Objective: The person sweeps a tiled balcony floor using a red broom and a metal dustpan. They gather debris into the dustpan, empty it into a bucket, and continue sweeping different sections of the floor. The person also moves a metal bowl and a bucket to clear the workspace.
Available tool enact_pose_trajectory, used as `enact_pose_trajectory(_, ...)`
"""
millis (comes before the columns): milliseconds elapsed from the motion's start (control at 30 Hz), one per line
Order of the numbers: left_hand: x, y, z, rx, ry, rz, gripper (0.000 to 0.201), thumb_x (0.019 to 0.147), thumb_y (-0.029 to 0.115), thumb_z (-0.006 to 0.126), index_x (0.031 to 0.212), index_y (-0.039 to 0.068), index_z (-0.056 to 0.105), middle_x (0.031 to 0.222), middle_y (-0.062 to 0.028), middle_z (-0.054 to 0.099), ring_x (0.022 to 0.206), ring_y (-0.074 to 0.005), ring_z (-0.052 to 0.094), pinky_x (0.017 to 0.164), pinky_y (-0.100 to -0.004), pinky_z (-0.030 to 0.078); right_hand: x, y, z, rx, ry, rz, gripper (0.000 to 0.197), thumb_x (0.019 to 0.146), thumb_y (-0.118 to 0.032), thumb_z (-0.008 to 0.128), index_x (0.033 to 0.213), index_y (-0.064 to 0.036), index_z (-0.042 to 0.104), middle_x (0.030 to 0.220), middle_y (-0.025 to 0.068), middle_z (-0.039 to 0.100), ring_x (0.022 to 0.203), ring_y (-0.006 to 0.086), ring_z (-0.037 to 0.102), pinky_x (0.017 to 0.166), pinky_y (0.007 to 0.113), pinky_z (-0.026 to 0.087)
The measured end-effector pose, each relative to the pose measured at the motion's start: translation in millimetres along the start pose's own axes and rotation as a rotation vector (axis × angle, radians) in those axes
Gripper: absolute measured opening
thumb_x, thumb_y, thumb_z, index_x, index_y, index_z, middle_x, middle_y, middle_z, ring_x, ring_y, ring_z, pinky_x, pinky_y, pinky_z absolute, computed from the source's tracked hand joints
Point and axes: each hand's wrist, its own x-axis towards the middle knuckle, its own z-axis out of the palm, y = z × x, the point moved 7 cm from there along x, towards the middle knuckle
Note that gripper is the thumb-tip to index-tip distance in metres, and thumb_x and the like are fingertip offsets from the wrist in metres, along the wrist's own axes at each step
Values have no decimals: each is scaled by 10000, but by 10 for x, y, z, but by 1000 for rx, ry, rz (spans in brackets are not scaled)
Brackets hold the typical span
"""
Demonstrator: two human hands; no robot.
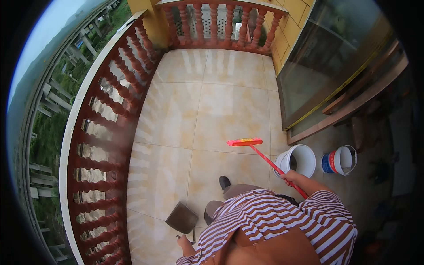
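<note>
Red broom (245, 142): near end of handle lost against striped shirt (265, 216). Right hand (290, 177): palm side hidden. White bucket (305, 160): dark patch inside, not identifiable. Dustpan (182, 218): interior too dark to read. Left hand (184, 242): exact finger placement on dustpan handle too small to tell. Glass door (331, 57): top cut off.

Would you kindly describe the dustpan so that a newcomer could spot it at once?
Start at the red-brown railing on the left and look to the tiled floor beside it. Low in the picture, just beyond the person's left hand, is the dustpan. It is dark and squarish, unlike the bright red broom in the right hand.
</note>
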Motion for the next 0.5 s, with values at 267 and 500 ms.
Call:
enact_pose_trajectory(267,835,1309,67,362,-231,101,555,675,294,729,1049,-94,595,1049,-244,624,986,-326,610,876,-399,481,433,-1155,-119,45,33,31,297,856,-245,629,658,-39,546,553,62,525,417,166,495,358,317,376)
enact_pose_trajectory(500,541,5824,661,-350,-205,836,564,818,166,685,1311,-10,475,1352,-175,483,1248,-262,454,1065,-398,308,597,-2057,7,272,59,17,285,837,-221,646,696,12,562,562,82,551,413,169,515,357,328,387)
